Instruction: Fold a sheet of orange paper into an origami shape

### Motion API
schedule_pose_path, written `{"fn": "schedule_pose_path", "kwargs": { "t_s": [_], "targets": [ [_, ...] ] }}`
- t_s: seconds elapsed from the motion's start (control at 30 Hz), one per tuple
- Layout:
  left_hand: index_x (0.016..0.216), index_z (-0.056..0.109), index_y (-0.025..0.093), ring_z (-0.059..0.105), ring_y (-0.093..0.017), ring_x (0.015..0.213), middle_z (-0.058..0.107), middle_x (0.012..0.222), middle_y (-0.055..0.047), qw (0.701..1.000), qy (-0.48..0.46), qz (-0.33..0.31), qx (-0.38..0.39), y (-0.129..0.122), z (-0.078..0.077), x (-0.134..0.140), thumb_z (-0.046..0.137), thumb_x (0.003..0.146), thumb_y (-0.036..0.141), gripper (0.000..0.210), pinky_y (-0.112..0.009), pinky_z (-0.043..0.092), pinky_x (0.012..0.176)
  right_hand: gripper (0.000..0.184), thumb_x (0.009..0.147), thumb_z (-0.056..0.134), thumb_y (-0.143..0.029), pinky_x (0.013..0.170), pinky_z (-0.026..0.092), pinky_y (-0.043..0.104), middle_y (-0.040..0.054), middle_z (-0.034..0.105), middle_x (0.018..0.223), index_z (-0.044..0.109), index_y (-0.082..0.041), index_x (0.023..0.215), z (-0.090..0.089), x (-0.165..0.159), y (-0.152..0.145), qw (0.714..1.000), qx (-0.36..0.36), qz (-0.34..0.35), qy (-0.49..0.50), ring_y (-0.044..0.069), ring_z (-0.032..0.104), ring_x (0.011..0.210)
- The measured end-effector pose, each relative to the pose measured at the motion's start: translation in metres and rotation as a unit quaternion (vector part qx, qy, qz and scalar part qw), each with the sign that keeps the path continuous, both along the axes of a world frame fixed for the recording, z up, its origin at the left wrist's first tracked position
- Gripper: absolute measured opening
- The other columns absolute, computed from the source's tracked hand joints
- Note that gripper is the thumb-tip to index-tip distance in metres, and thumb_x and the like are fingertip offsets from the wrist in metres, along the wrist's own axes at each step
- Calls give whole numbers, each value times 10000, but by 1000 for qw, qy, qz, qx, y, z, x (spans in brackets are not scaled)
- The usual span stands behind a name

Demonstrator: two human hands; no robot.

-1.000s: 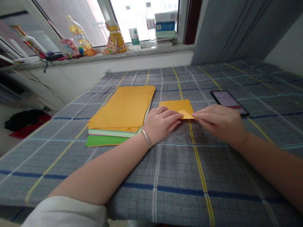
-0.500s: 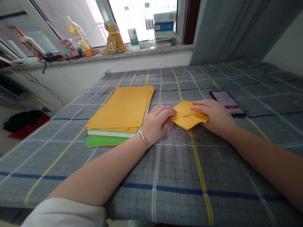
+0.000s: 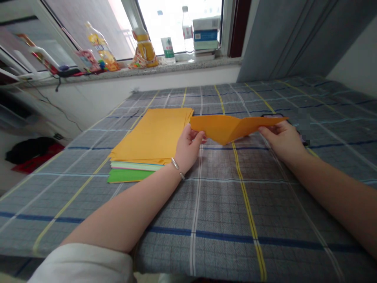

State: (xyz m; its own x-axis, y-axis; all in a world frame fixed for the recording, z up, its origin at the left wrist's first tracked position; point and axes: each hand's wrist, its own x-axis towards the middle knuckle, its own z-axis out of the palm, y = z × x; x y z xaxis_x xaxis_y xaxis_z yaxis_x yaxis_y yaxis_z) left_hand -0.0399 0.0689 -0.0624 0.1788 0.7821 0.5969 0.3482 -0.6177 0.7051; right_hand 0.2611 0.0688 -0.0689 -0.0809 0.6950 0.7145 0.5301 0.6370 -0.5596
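Cloth (image 3: 218, 212) lay beneath a paper stack (image 3: 150, 133). Beside the stack, over the cloth, stretched a creased orange sheet (image 3: 216, 127); the left hand (image 3: 188, 146) pinched one end, the right hand (image 3: 285, 142) the other, partly hiding a phone (image 3: 303, 137).

Near side: grey-checked, cloth-covered counter (image 3: 218, 212) lay open between the bare left forearm (image 3: 126, 208) and bare right forearm (image 3: 338, 188); both arms barred sideways passage. Ahead, a creased golden-yellow paper sheet (image 3: 215, 126) spanned left grip (image 3: 188, 146) to right grip (image 3: 284, 139), closing the straight way through; its fold dipped mid-span, clearance beneath not readable. Left: a flat stack of golden-yellow, white and green paper (image 3: 150, 133) crowded the left grip. Right: a dark-edged, flat smartphone (image 3: 304, 137) lay behind the right grip, partly hidden. Beyond the sheet, open cloth ran back to the white wall (image 3: 182, 80) under the speckled stone windowsill (image 3: 118, 73) and, farther right, to the grey curtain (image 3: 279, 43).
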Motion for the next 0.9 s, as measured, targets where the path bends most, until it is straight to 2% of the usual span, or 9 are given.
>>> {"fn": "schedule_pose_path", "kwargs": {
  "t_s": [0.13,0.23,0.3,0.37,0.47,0.53,0.6,0.7,0.9],
  "targets": [
    [984,451,227,701,-118,684,641,766,37,983,-130,-53,-119,-2,6,4,597,939,499,312,-233,588,620,269,821,739,-396,886,607,538,86,778,1077,717,-265,1055,7,-15,-12,983,-154,-20,95,310,741,959],
    [946,435,228,682,-115,602,605,666,71,962,-194,-42,-189,-8,13,7,720,847,475,391,-200,539,551,214,812,726,-395,821,625,562,67,784,1048,706,-316,1010,14,-24,-21,952,-258,16,161,329,750,909],
    [1116,448,238,662,-112,560,608,641,84,960,-202,-17,-194,-11,16,8,733,842,392,424,-198,518,536,228,815,716,-392,748,637,548,63,788,1014,683,-329,1033,17,-26,-23,934,-294,18,202,331,755,855],
    [1364,377,259,640,-112,538,609,634,90,966,-187,6,-179,-12,17,7,707,859,305,605,-209,512,542,401,798,730,-386,681,634,526,65,791,944,635,-327,1183,19,-27,-25,926,-307,-8,218,328,754,790],
    [1494,364,268,606,-112,551,602,651,69,981,-115,23,-155,-10,14,5,630,899,240,653,-227,505,569,857,765,758,-382,575,600,462,48,773,799,373,-291,1525,20,-26,-26,930,-324,-43,171,314,736,690],
    [1419,513,240,601,-116,609,634,725,27,989,-36,30,-143,-9,11,4,577,922,222,502,-240,506,614,952,773,741,-404,515,550,413,28,740,719,279,-255,1592,21,-24,-28,943,-319,-51,85,286,701,602],
    [1335,609,206,601,-126,679,660,819,-12,990,55,36,-126,-8,9,3,565,923,213,415,-259,511,672,814,790,705,-429,475,484,371,3,682,643,430,-238,1532,22,-22,-30,953,-295,-56,-36,242,636,513],
    [1355,610,184,600,-153,769,658,922,-46,978,181,43,-90,-11,9,3,609,912,242,447,-304,523,769,483,821,628,-441,452,390,334,-14,601,573,704,-236,1252,26,-21,-32,942,-277,-62,-177,191,548,459],
    [1430,557,183,614,-231,951,656,962,-76,929,356,73,-72,-22,20,5,595,947,336,508,-404,495,952,379,841,574,-391,544,458,350,52,741,783,783,-229,1112,39,-22,-34,911,-306,-74,-268,200,608,568]
  ]
}}
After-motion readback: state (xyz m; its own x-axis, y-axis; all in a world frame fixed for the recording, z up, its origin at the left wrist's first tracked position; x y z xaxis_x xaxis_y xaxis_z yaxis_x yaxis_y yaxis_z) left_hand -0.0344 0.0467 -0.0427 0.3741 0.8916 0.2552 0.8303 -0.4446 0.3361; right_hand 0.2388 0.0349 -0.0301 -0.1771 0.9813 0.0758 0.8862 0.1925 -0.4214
